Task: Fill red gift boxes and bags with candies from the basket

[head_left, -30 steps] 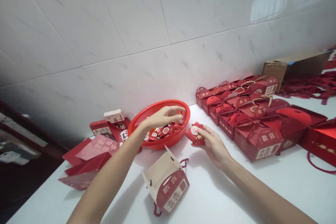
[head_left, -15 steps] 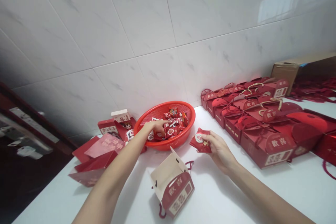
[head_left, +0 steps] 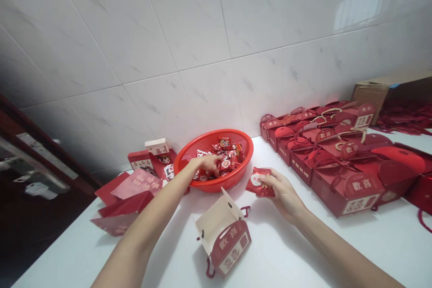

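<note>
My left hand (head_left: 208,164) reaches into the red plastic basket (head_left: 248,153), its fingers closed at the small red candy packets (head_left: 226,164); what they grip, if anything, is too small to make out. To the right of the basket, my right hand (head_left: 281,191) holds red wrapped packets (head_left: 259,182) with a white round label above the table. Between my arms stands a small red gift box (head_left: 231,247) with its top open, its cream inner flap raised and dark red cords at its sides.
Rows of red gift boxes (head_left: 351,189) fill the right side of the white table (head_left: 276,256). Behind them is a cardboard box (head_left: 371,94) with red ribbons. Red bags (head_left: 121,216) and cartons (head_left: 141,162) lie left of the basket. A tiled wall rises behind.
The fingers of my left hand have bent down onto the packets in the basket. My right hand still holds its packets. The view has shifted slightly.
</note>
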Tool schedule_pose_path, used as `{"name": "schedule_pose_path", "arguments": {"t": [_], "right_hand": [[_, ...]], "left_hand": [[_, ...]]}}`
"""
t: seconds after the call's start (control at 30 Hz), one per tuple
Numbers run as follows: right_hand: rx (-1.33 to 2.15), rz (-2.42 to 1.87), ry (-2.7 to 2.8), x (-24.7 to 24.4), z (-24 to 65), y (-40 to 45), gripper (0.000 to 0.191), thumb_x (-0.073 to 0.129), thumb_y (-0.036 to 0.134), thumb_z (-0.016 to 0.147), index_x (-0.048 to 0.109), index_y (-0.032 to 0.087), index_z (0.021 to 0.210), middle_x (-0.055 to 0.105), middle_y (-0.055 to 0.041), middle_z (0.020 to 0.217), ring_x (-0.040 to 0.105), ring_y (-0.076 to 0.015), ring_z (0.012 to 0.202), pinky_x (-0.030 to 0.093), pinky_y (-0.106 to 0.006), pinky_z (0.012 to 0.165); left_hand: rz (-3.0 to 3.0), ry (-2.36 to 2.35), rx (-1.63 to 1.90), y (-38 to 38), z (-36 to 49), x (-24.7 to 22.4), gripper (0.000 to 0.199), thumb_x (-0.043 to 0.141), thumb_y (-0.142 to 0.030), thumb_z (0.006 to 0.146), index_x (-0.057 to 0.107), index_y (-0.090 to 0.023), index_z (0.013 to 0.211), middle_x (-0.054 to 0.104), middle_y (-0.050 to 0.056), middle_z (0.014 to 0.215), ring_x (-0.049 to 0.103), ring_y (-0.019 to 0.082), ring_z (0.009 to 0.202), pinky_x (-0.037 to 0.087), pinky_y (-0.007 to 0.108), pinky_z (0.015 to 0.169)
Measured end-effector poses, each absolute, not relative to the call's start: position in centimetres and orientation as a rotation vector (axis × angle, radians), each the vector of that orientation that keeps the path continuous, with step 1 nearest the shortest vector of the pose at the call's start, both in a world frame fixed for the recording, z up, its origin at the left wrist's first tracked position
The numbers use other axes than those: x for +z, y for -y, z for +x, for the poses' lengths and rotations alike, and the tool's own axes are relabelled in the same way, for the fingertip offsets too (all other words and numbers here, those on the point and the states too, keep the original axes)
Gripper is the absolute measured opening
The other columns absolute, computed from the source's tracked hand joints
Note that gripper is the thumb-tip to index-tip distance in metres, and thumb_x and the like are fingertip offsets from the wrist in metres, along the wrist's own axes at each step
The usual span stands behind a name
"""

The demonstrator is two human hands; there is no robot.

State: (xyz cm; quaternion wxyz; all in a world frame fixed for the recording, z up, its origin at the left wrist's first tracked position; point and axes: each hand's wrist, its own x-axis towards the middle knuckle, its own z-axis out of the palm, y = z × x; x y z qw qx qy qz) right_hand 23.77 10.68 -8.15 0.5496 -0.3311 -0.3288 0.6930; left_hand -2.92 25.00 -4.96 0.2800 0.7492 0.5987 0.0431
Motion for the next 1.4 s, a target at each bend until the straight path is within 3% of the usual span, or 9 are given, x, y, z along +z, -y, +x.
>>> {"name": "schedule_pose_path", "arguments": {"t": [0.17, 0.33, 0.6, 0.77, 0.93, 1.17, 1.4], "right_hand": [[1.647, -0.787, 0.790, -8.0, 23.9, -10.6, 0.035, 0.085, 0.034, 0.059, 0.070, 0.018, 0.086, 0.072, -0.0027, 0.077, 0.064, -0.0148, 0.062, 0.049, -0.025, 0.054], [1.649, -0.768, 0.801, -8.0, 23.9, -10.7, 0.033, 0.084, 0.033, 0.061, 0.069, 0.017, 0.086, 0.072, -0.0024, 0.076, 0.063, -0.0146, 0.061, 0.048, -0.025, 0.053], [1.657, -0.771, 0.797, -7.8, 23.9, -10.6, 0.031, 0.083, 0.032, 0.060, 0.069, 0.017, 0.083, 0.072, -0.0021, 0.074, 0.062, -0.0143, 0.060, 0.047, -0.025, 0.053], [1.652, -0.769, 0.790, -7.9, 23.9, -10.7, 0.033, 0.084, 0.032, 0.059, 0.068, 0.017, 0.083, 0.072, -0.0021, 0.074, 0.064, -0.0148, 0.060, 0.047, -0.025, 0.053], [1.648, -0.776, 0.795, -7.9, 23.9, -10.8, 0.035, 0.086, 0.032, 0.057, 0.068, 0.017, 0.082, 0.073, -0.0027, 0.076, 0.066, -0.0150, 0.062, 0.049, -0.024, 0.054], [1.654, -0.788, 0.749, -7.9, 23.9, -10.8, 0.039, 0.089, 0.033, 0.055, 0.070, 0.017, 0.086, 0.075, -0.0036, 0.081, 0.067, -0.0147, 0.065, 0.052, -0.025, 0.056], [1.650, -0.793, 0.760, -8.0, 24.0, -10.9, 0.039, 0.089, 0.035, 0.056, 0.070, 0.017, 0.085, 0.076, -0.0040, 0.080, 0.068, -0.0150, 0.065, 0.052, -0.024, 0.056]], "left_hand": [[2.003, -1.517, 0.318, -23.8, -2.5, -2.7, 0.069, 0.069, -0.016, 0.053, 0.066, -0.024, 0.121, 0.069, 0.005, 0.118, 0.063, 0.029, 0.104, 0.052, 0.029, 0.076], [1.876, -1.463, 0.513, -22.6, -2.0, -1.1, 0.072, 0.065, -0.014, 0.056, 0.061, -0.024, 0.128, 0.066, 0.005, 0.124, 0.059, 0.028, 0.114, 0.053, 0.032, 0.084], [1.710, -1.413, 0.692, -22.4, -2.0, -1.5, 0.079, 0.068, -0.013, 0.060, 0.053, -0.023, 0.137, 0.071, 0.009, 0.113, 0.063, 0.026, 0.106, 0.054, 0.039, 0.088], [1.758, -1.431, 0.728, -22.7, -2.3, -1.5, 0.069, 0.071, -0.015, 0.059, 0.062, -0.021, 0.127, 0.068, 0.010, 0.124, 0.062, 0.028, 0.110, 0.055, 0.039, 0.087], [1.800, -1.447, 0.757, -23.0, -2.7, -1.7, 0.054, 0.076, -0.022, 0.059, 0.069, -0.018, 0.112, 0.068, 0.009, 0.123, 0.064, 0.027, 0.107, 0.054, 0.038, 0.089], [1.753, -1.515, 0.850, -23.2, -2.7, -1.8, 0.052, 0.081, -0.029, 0.058, 0.069, -0.016, 0.107, 0.070, 0.010, 0.119, 0.066, 0.027, 0.101, 0.054, 0.037, 0.086], [1.832, -1.564, 0.935, -24.1, -3.5, -2.8, 0.045, 0.071, -0.023, 0.067, 0.068, -0.015, 0.111, 0.068, 0.012, 0.124, 0.066, 0.026, 0.102, 0.054, 0.036, 0.088]]}}
